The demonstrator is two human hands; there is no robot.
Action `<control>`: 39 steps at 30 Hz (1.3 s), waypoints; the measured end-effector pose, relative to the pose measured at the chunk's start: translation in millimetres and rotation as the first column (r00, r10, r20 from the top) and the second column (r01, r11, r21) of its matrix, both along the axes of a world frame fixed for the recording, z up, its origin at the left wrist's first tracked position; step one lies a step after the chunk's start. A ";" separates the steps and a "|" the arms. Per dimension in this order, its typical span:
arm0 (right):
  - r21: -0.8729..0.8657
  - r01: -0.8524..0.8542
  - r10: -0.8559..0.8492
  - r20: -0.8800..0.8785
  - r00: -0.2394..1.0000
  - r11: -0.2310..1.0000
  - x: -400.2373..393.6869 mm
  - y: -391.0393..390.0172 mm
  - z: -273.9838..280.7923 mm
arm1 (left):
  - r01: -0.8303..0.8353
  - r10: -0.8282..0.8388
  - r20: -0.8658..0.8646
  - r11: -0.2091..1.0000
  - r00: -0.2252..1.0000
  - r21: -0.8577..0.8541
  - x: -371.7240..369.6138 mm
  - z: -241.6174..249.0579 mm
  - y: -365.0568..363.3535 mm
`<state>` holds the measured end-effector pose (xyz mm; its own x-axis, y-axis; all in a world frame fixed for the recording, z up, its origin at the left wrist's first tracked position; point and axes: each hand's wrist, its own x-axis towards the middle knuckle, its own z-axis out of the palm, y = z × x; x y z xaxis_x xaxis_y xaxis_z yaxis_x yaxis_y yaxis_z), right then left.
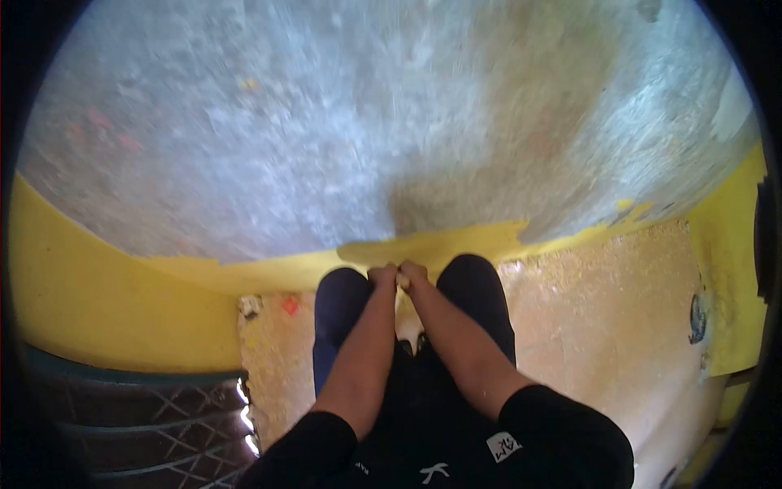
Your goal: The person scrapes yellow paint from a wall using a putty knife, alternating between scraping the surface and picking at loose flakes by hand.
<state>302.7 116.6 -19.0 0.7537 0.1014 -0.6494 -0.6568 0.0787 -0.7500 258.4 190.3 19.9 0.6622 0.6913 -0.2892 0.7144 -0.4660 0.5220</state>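
Observation:
Both hands meet between my knees, low in front of the wall. My left hand [382, 275] is closed, with its fingers curled away from view. Right beside it and touching it, my right hand [415, 274] is closed around a small pale piece [403, 280], like the end of a handle. The rest of that piece is hidden by the hands. Just beyond them runs a strip of yellow paint [464, 242] at the foot of the wall. Above the strip, the wall [285, 155] is bare, mottled grey with ragged paint edges.
Yellow flakes lie over the tan floor [603, 326]. A red scrap [290, 306] and a whitish lump [250, 306] lie at left. Yellow side walls flank me, with a dark patterned grille [155, 416] lower left. A dark object [698, 319] lies at right.

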 end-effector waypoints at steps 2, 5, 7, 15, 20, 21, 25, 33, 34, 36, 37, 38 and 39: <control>-0.143 -0.067 0.095 0.194 0.976 0.987 -17.6 -8.5 78.3 | -0.303 0.364 0.181 0.906 0.914 -0.295 -22.6 73.3 -22.4; -0.239 -0.164 0.244 0.355 0.903 0.957 -22.4 -20.1 98.8 | -0.235 0.529 0.424 0.785 0.735 -0.573 -36.1 75.6 -27.7; -0.262 -0.224 0.318 0.408 0.856 0.939 -24.3 -26.1 124.0 | -0.129 0.657 0.458 0.643 0.599 -0.754 -37.1 85.6 -33.9; -0.081 -0.154 0.174 0.404 0.898 0.985 -28.9 -23.1 140.9 | -0.201 0.668 0.459 0.669 0.586 -0.716 -34.8 91.5 -35.4; 0.019 -0.152 0.138 0.319 0.938 0.988 -15.4 -16.9 137.2 | -0.113 0.711 0.443 0.587 0.546 -0.802 -25.2 97.7 -32.8; 0.004 -0.133 0.127 0.272 0.954 0.991 -13.2 -13.9 140.5 | -0.084 0.711 0.451 0.578 0.540 -0.811 -21.7 95.9 -29.7; 0.065 -0.083 0.061 0.288 0.956 0.994 -2.9 2.5 118.4 | -0.185 0.735 0.420 0.585 0.532 -0.790 -9.2 84.9 -18.9; -0.203 -0.089 0.154 0.328 0.932 0.975 -0.9 13.5 97.8 | -0.381 0.574 0.209 0.732 0.792 -0.565 0.2 81.4 6.3; -0.206 -0.096 0.160 0.321 0.934 0.974 1.7 14.1 84.6 | -0.389 0.579 0.202 0.727 0.790 -0.565 3.4 65.6 6.2; 0.256 0.304 -0.209 -0.342 0.916 0.918 8.6 14.4 45.1 | -0.660 0.777 -0.243 0.275 0.581 -0.699 16.3 6.0 3.5; 0.273 0.300 -0.204 -0.332 0.921 0.914 8.1 13.9 43.9 | -0.650 0.781 -0.224 0.285 0.584 -0.704 17.9 -13.9 2.5; 0.164 0.202 -0.169 -0.197 0.966 0.966 7.4 15.2 43.5 | -0.506 0.835 -0.020 0.314 0.550 -0.803 17.3 -31.4 2.4; 0.024 0.117 -0.115 -0.070 0.991 0.993 9.3 16.3 42.0 | -0.354 0.868 0.159 0.350 0.470 -0.867 19.1 -37.3 -0.1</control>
<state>312.0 132.9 23.0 0.7151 0.0348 -0.6981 -0.6918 0.1778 -0.6998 277.5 190.3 -17.4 0.3001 0.7154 -0.6310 0.0791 0.6405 0.7639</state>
